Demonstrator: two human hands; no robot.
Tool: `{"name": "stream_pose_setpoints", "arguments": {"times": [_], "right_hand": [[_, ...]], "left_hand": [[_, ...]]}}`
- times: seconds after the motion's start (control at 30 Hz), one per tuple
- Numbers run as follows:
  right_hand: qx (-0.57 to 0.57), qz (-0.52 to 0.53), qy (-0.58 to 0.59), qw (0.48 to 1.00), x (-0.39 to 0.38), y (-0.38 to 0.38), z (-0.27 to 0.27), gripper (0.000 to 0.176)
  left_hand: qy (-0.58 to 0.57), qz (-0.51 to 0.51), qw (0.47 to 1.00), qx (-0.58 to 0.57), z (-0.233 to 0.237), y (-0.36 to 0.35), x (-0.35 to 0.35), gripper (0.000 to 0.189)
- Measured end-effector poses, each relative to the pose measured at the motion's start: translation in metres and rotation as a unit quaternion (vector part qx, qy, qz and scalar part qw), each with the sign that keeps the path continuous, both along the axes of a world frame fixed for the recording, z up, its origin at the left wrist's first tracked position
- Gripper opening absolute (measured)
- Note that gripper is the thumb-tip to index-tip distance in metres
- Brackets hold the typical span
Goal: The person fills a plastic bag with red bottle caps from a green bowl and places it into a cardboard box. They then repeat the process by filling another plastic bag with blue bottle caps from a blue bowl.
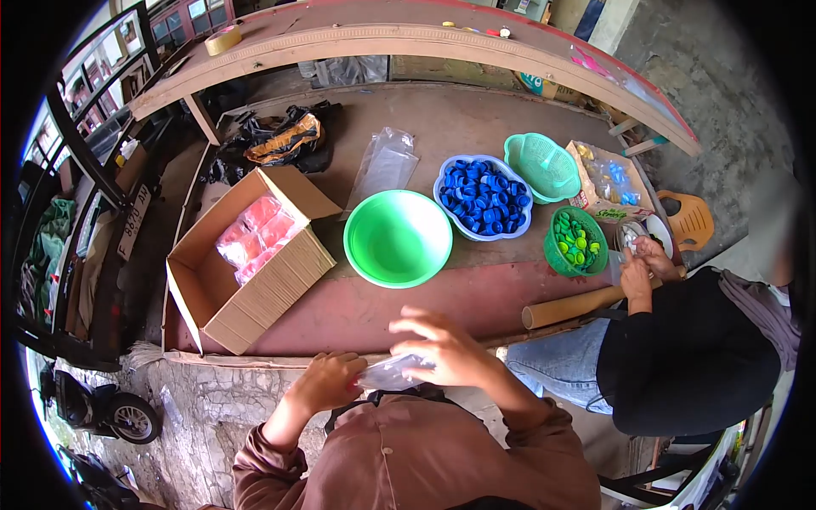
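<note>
The left hand pinches the clear, thin plastic bag at its nine o'clock end; the right hand spreads its fingers; holding the film taut is better

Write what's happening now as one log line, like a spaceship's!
left hand: gripping clear bag; right hand: at bag, fingers spread; cardboard box: open, pink packs inside; green basin: beside box

Clear bag in left grip, green basin, open cardboard box
</note>
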State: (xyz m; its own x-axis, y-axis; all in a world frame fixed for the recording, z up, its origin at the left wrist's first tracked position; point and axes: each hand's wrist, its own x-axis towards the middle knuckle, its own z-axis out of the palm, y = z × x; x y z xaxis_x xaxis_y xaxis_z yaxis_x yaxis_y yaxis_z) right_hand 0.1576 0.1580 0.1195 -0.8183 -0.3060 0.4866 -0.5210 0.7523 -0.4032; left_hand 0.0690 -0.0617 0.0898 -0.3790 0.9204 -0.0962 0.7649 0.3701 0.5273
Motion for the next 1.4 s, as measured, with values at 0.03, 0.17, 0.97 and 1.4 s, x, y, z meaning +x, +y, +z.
{"name": "stream_pose_setpoints", "arguments": {"times": [0.03, 0.17, 0.97, 1.4], "right_hand": [[0.0, -0.004, 0.001, 1.0, 0.002, 0.002, -0.005, 0.025], [-0.223, 0.06, -0.231, 0.945, 0.007, 0.01, -0.008, 0.01], [-0.469, -0.005, -0.138, 0.872, 0.027, 0.013, -0.01, 0.02], [-0.088, 0.009, -0.152, 0.984, 0.003, -0.01, -0.009, 0.029]], "left_hand": [[0.004, 0.002, 1.0, 0.007, 0.0, -0.001, -0.001, 0.024], [0.004, -0.011, 1.0, -0.004, -0.008, -0.008, -0.002, 0.027], [-0.342, -0.028, 0.939, -0.022, -0.008, 0.003, -0.009, 0.037], [-0.281, 0.035, 0.956, -0.07, 0.001, -0.004, 0.0, 0.026]]}}
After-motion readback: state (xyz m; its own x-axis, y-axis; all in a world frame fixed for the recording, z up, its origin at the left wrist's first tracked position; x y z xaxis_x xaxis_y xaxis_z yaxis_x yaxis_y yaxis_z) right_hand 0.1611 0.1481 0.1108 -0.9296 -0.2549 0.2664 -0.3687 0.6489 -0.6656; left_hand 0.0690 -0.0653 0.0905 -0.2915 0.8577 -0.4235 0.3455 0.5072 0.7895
